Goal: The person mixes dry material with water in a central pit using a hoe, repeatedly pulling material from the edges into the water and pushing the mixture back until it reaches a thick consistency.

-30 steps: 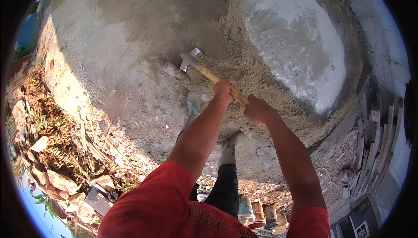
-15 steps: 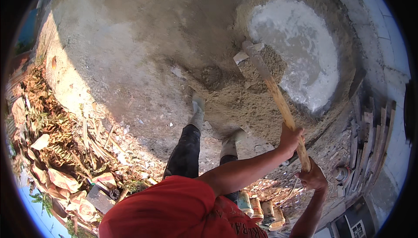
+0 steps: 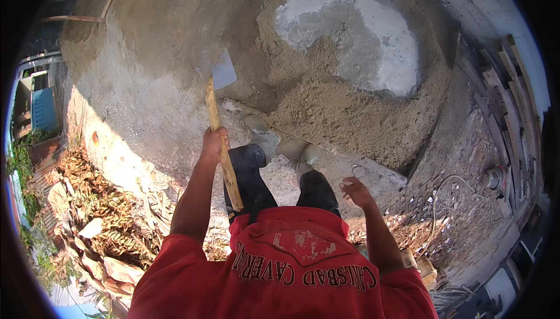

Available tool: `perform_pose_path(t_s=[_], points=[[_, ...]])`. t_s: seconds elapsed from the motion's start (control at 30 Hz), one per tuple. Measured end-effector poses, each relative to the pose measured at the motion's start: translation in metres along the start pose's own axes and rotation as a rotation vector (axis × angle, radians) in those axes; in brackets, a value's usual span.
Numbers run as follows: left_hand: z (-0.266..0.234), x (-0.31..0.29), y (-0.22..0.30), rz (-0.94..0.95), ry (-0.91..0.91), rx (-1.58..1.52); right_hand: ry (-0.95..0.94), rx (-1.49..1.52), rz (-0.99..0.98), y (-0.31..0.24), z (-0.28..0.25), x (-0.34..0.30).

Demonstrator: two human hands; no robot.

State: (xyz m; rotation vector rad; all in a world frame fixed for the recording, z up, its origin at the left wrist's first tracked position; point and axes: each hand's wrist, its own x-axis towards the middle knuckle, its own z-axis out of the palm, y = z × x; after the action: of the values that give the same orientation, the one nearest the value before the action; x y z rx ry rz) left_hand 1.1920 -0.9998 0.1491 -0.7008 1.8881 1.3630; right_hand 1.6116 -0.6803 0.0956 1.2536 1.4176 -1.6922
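Note:
My left hand (image 3: 216, 143) is closed around the wooden handle of a hoe (image 3: 229, 173), a little above the handle's middle. The hoe's pale flat metal blade (image 3: 224, 70) is up ahead on the left, over grey ground. My right hand (image 3: 356, 192) is off the handle, low on the right near my thigh, holding nothing with its fingers loosely apart. Ahead to the right, a mound of damp sandy mix (image 3: 344, 109) borders a pool of grey water (image 3: 344, 30) with white powder (image 3: 388, 33) around it.
A flat board edge (image 3: 373, 167) runs along the mound's near side. Wooden planks (image 3: 513, 109) lie stacked at the right beside a wall, near a cord (image 3: 440, 196). Dry leaves and torn sacks (image 3: 99, 225) are piled at the left. My boots (image 3: 265, 144) stand near the mound.
The hoe has swung from the pool's edge on the right across to the left. My right hand has let go of the handle; my left hand still grips it.

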Motion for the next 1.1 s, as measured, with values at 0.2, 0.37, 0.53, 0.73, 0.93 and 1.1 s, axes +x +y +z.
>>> perform_pose_path(t_s=[0.2, 0.37, 0.53, 0.73, 0.93, 1.1], points=[[-0.095, -0.065, -0.043, -0.053, 0.116, -0.004, 0.492, -0.608, 0.101, 0.186, -0.186, -0.047], [-0.142, -0.1, -0.093, -0.195, 0.254, -0.073, 0.531, -0.295, -0.07, 0.145, -0.159, -0.014], [-0.213, -0.087, -0.126, -0.287, 0.217, 0.046, 0.29, 0.082, -0.132, 0.073, -0.034, -0.006], [-0.276, -0.046, -0.131, -0.233, -0.021, 0.253, 0.291, 0.098, -0.148, 0.086, 0.078, -0.011], [-0.294, 0.048, -0.074, -0.082, -0.327, 0.692, 0.709, 0.334, 0.039, 0.119, 0.121, -0.013], [-0.344, 0.134, -0.005, 0.09, -0.498, 1.003, 0.87, 0.554, -0.028, 0.091, 0.18, -0.002]])
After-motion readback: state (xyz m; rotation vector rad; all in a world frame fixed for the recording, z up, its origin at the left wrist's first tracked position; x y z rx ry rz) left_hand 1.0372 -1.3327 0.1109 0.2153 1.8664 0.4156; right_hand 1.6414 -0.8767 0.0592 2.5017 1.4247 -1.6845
